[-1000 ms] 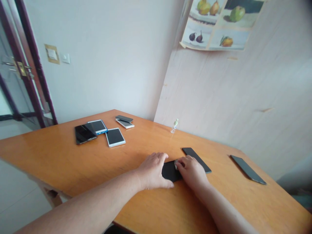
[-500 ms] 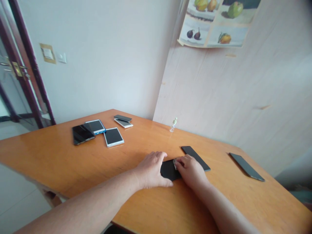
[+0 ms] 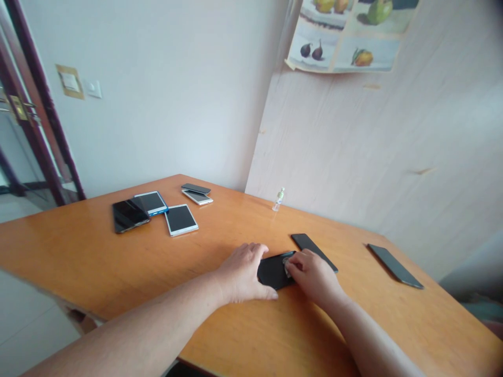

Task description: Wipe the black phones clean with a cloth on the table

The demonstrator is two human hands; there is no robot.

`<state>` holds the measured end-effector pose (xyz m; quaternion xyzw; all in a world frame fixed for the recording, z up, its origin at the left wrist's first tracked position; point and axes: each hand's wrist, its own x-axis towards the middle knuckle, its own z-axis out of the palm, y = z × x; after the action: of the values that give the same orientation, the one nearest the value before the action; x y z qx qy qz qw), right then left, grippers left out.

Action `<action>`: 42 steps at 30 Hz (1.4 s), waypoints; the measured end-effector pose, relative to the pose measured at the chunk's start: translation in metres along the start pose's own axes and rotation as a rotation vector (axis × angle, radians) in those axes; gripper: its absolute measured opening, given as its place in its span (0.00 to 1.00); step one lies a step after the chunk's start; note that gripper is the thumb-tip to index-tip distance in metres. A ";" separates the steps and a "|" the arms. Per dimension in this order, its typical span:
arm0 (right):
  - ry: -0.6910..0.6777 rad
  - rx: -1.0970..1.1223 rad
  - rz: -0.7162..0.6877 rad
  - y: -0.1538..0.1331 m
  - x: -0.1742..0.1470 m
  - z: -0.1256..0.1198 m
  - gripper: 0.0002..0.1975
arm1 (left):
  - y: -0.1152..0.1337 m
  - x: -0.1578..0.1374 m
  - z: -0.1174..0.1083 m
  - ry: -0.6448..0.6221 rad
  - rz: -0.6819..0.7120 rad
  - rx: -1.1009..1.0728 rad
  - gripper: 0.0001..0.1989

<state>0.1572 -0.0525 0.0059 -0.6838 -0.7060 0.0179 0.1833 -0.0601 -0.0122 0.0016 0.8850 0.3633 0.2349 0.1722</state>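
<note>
A black phone (image 3: 271, 272) lies flat on the wooden table in front of me. My left hand (image 3: 245, 275) holds its left end, thumb along the near edge and fingers at the far edge. Pinched in the fingers of my right hand (image 3: 312, 272) is a small whitish wipe (image 3: 286, 266), pressed on the phone's surface towards its right end. My right hand covers part of the phone's right end. Just behind that hand lies another black phone (image 3: 313, 251), partly hidden by it.
A dark tablet (image 3: 395, 266) lies at the right. At the left are a black tablet (image 3: 131, 214), a blue-edged tablet (image 3: 152, 202) and a white tablet (image 3: 181, 220). Two phones (image 3: 197, 196) overlap near the back corner. A small clear bottle (image 3: 279, 200) stands by the wall.
My right hand has slid slightly to the right over the phone with the wipe, baring more of its surface. My left hand keeps its hold. The view has shifted a little.
</note>
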 end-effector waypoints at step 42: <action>-0.078 -0.045 0.066 0.000 -0.005 -0.013 0.08 | -0.003 0.000 -0.001 -0.014 0.008 -0.026 0.37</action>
<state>0.1606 -0.0604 0.0171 -0.7094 -0.6900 0.0348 0.1395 -0.0618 -0.0100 0.0008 0.8858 0.3553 0.2339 0.1855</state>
